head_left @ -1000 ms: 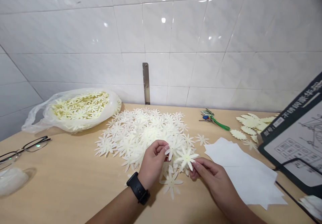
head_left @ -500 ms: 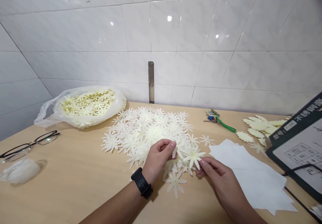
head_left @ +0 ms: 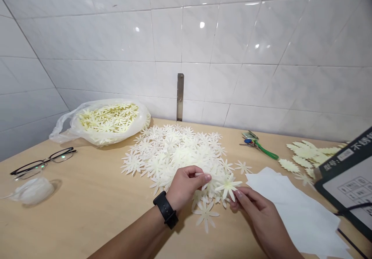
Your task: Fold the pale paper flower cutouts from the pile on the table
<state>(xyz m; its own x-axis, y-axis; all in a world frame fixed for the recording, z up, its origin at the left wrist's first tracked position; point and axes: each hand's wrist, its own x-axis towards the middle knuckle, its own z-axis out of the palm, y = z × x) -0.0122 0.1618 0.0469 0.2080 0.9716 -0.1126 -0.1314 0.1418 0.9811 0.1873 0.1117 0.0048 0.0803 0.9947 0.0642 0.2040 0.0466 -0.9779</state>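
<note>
A pale cream flower cutout point(head_left: 228, 186) with long narrow petals is pinched by one petal between the thumb and fingers of my right hand point(head_left: 257, 208). My left hand point(head_left: 188, 185), with a black watch on its wrist, is closed thumb to forefinger just left of that flower. A whitish petal shows at its fingertips; the rest blends into the heap behind. Both hands are over the near edge of a loose heap of white flower cutouts point(head_left: 171, 150). One more flower cutout point(head_left: 205, 214) lies flat on the table between my wrists.
At the back left lies a clear plastic bag point(head_left: 139, 125) full of yellowish flower cutouts. Glasses point(head_left: 43, 162) and a white bundle point(head_left: 35, 191) sit at left. To the right are keys on a green strap point(head_left: 266, 150), white sheets point(head_left: 290, 204), cream cutouts point(head_left: 308, 152) and a dark-edged box point(head_left: 348, 173).
The whole view has shifted slightly, so things appear farther right. Both hands keep their pinched poses, and the flower stays in my right fingers.
</note>
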